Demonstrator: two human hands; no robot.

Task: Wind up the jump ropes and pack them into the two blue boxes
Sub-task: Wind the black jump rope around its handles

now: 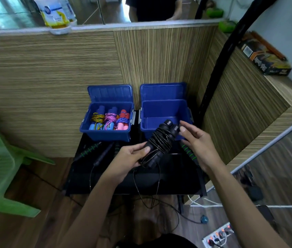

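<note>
My left hand (129,159) grips the lower end of a black jump rope (161,142), its cord wound round both handles, with a loose tail hanging off the table. My right hand (196,140) sits at the bundle's upper end, fingers spread, thumb near the handle tops. The left blue box (105,136) holds three wound ropes: yellow, pink and blue-and-red. The right blue box (159,110) stands open with nothing visible inside. Both lids lean back against the wooden wall.
On the black table (105,183) lie unwound ropes: a green-ringed handle (89,149) and a black handle (104,154) at left, another green-ringed handle (187,150) under my right hand. A green plastic chair (0,167) stands left. A power strip (218,235) lies on the floor.
</note>
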